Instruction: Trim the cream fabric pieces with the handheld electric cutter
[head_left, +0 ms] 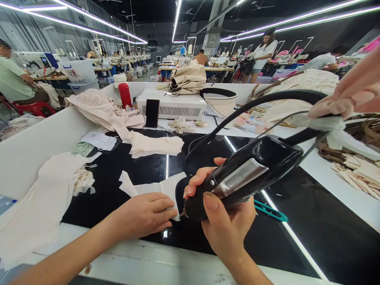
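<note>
My left hand (148, 213) lies palm down, fingers stretched over a piece of cream fabric (173, 184) on the black glossy work surface (118, 213). In my right hand (224, 221) is a black handheld power tool (249, 170) with a metal side panel, tilted so its nose points down toward the fabric edge by my left fingertips. The nose's working tip is mostly hidden. From the tool's rear a thick black cable (276, 95) arches left. A teal snips-like tool (270, 210) lies just right of my right hand.
Behind lie a stack of cream strips (156, 144), a phone (152, 113), a red bottle (124, 95) and a white vented box (175, 105). Cream fabric (41, 198) drapes at left. A pinkish wrap (341, 99), possibly a hand, surrounds the cables. People work beyond the white table wall (44, 134).
</note>
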`<state>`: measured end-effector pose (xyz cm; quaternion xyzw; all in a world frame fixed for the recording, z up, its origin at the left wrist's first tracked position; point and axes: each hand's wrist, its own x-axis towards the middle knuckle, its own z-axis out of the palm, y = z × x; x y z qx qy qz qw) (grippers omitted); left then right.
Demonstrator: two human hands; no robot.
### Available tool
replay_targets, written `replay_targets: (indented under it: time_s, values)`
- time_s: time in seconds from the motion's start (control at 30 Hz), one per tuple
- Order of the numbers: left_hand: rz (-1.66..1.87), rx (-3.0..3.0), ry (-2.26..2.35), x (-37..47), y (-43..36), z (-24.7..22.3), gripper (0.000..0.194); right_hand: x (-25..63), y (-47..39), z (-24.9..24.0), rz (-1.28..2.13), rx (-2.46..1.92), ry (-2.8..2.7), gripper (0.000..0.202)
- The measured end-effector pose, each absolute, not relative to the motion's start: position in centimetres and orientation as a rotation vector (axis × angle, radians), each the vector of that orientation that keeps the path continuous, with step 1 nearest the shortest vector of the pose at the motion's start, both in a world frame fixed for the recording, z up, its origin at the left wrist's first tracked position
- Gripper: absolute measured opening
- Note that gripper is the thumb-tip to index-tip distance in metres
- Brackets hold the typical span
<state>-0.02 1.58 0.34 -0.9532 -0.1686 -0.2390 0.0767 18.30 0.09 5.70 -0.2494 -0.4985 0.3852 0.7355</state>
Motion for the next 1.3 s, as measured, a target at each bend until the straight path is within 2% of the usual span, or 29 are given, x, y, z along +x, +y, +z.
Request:
replay_targets:
  time_s: [0.13, 0.47, 0.73, 1.0, 1.3]
  values:
    - [-0.722, -2.860, -0.495, 0.0, 1.6, 0.0, 0.031, 18.3, 0.0, 5.7, 0.832, -0.581, -1.113, 0.018]
    - [-0.743, -2.891, -0.509, 0.1, 1.8, 0.2, 0.027, 18.3, 0.0, 5.6, 0.877, -0.508, -1.102, 0.027]
    - [-0.691, -3.032, -0.601, -0.6, 1.8, -0.1, 0.027, 18.2, -0.1, 5.4, 0.824, -0.572, -1.150, 0.016]
    - [-0.764, -3.124, -0.685, -1.3, 1.7, -0.1, 0.027, 18.3, -0.9, 5.9, 0.867, -0.529, -1.103, 0.030]
    - [-0.776, -3.231, -0.601, -1.6, -0.5, 1.3, 0.021, 19.1, -2.5, 6.6, 0.856, -0.548, -1.165, 0.017]
